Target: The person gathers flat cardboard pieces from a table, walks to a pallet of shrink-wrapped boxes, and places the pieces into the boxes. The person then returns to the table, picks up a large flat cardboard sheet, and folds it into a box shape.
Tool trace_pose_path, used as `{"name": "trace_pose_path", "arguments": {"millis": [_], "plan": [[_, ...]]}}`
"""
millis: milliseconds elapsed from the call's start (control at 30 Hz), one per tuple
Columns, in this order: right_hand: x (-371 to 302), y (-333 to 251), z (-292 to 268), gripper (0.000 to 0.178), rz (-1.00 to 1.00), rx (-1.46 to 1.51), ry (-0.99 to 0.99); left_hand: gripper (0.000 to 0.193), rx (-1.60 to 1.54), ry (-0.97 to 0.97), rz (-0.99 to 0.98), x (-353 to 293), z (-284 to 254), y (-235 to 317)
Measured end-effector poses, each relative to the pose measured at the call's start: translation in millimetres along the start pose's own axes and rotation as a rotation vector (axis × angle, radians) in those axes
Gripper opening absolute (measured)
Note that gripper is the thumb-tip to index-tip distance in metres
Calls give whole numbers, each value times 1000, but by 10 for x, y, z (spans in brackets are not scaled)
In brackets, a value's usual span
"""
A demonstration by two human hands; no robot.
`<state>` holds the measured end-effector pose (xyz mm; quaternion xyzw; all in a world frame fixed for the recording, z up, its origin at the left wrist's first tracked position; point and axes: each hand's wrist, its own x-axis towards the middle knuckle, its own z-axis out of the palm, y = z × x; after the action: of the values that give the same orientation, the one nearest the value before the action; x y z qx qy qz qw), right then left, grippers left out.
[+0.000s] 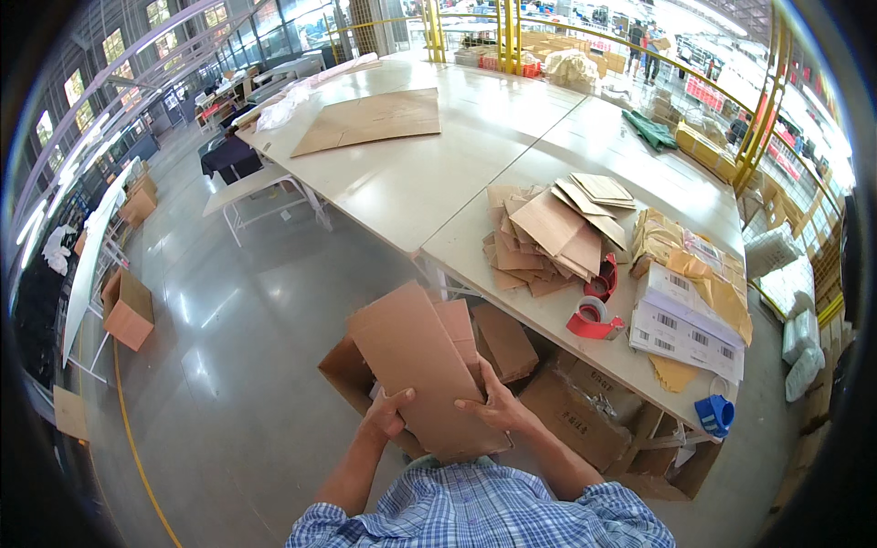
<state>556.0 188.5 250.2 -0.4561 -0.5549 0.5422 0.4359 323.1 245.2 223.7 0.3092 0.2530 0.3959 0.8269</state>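
Observation:
A brown cardboard sheet (422, 365) is held up in front of me, tilted, over an opened carton (340, 358) below the table edge. My left hand (388, 413) grips its left edge, thumb on the face. On the opposite side my right hand (493, 399) closes round the right edge, its thumb also on the face. Another piece of cardboard (457, 329) shows just behind the sheet's right side; whether my right hand holds it too, I cannot tell. The fingers behind the sheet are partly hidden.
On the white table (384, 201) lie a pile of cardboard pieces (548, 228), red tape dispensers (594, 320), label sheets (685, 320), a blue tape dispenser (715, 416) and a large flat cardboard (375, 121). Cartons (580, 411) stand under the table. A carton (128, 309) sits on the floor at left.

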Motion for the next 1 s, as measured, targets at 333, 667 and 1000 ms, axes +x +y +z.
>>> {"name": "trace_pose_path", "arguments": {"millis": [333, 667, 1000], "plan": [[-39, 714, -41, 95, 60, 76, 548, 52, 214, 293, 447, 1209, -221, 727], [-857, 1554, -306, 70, 324, 281, 761, 50, 468, 497, 1005, 3323, -175, 1107], [-475, 1462, -1500, 56, 268, 31, 644, 42, 756, 670, 808, 4238, -589, 142]]}}
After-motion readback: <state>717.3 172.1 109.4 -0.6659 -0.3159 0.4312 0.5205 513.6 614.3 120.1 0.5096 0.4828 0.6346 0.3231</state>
